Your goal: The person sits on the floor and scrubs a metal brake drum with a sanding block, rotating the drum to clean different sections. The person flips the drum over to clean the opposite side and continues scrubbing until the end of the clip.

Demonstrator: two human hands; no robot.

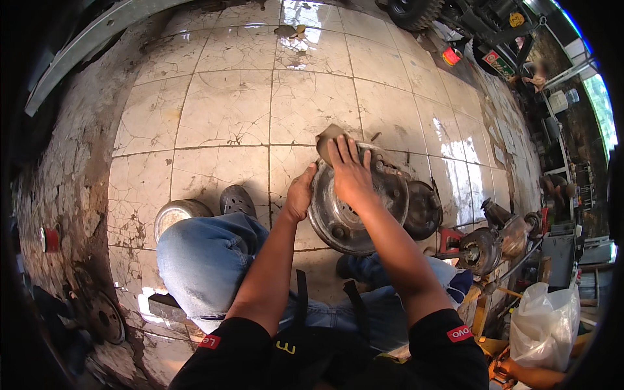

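Note:
A round, greasy metal drum brake backing plate (346, 229) is in front of me, tilted over the tiled floor between my legs. My left hand (301, 192) is closed on its left edge, the thumb lying along the rim and the other fingers hidden beneath. Across the plate's far part reaches my right hand (351, 170), its fingers stretched out and lying flat. Under those fingertips, against the far rim, is a brownish-grey sheet (330, 138) that looks like sandpaper. A second dark round metal part (424, 211) sits directly right of the plate.
Small metal pieces (376, 136) lie beyond the plate. To the right stand an axle assembly (484, 250), a red stand (449, 240) and a white plastic bag (546, 325). A round tin (182, 213) is by my left knee. A tyre (416, 12) shows at the far right.

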